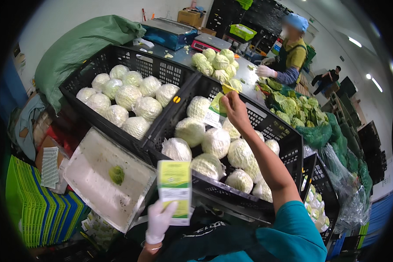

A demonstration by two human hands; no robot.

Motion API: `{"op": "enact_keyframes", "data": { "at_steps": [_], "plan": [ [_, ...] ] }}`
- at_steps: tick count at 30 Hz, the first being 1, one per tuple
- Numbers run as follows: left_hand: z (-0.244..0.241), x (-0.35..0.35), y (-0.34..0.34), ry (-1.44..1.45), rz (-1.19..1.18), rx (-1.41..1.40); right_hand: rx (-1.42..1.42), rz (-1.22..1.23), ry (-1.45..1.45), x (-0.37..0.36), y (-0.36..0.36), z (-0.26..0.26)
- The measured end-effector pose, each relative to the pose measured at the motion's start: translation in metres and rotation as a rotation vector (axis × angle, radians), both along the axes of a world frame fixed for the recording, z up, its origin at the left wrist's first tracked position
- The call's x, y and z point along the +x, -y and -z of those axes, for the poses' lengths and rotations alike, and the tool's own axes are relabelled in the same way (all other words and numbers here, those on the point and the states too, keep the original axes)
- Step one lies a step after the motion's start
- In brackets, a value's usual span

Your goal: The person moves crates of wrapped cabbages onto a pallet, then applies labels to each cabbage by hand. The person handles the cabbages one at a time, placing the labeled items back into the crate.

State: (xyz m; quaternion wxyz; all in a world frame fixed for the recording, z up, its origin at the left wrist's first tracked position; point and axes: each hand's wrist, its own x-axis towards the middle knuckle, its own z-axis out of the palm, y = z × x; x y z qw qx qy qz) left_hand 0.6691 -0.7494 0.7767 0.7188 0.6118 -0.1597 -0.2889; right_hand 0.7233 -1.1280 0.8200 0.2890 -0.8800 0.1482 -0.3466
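Observation:
My left hand (160,217), in a white glove, grips a strip of green and yellow printed labels (174,177) in front of my body. Bare and stretched forward, my right hand (236,109) pinches a single green and white label (217,113) by its upper part. That label hangs above the right black plastic crate (196,83), in front of a cabbage (198,106) near the crate's far side. Several film-wrapped cabbages (216,142) fill this crate. Beside it, the left black crate (85,70) holds more wrapped cabbages (128,97).
A dirty white foam box (91,157) with a leaf piece (116,175) stands at left, above stacked green and blue crates (42,209). Beyond the crates, loose cabbages (221,62) and a scale (211,42) sit on a metal table (180,59). A co-worker (290,55) stands there.

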Motion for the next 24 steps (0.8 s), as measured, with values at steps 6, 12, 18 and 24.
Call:
{"op": "enact_keyframes", "data": {
  "at_steps": [6, 12, 18, 24],
  "plan": [
    [0.015, 0.040, -0.057, 0.072, -0.256, 0.028, -0.311, 0.190, -0.141, 0.078, 0.039, 0.071],
    [0.003, 0.041, -0.036, 0.241, -0.065, 0.124, -0.749, 0.323, -0.199, 0.071, 0.041, 0.082],
    [0.003, 0.017, 0.000, 0.207, -0.040, 0.153, 0.485, -0.691, -0.227, -0.004, -0.054, -0.002],
    [-0.029, 0.006, 0.058, 0.500, 0.126, 0.154, 0.066, -0.779, -0.136, -0.096, -0.096, -0.058]
  ]
}}
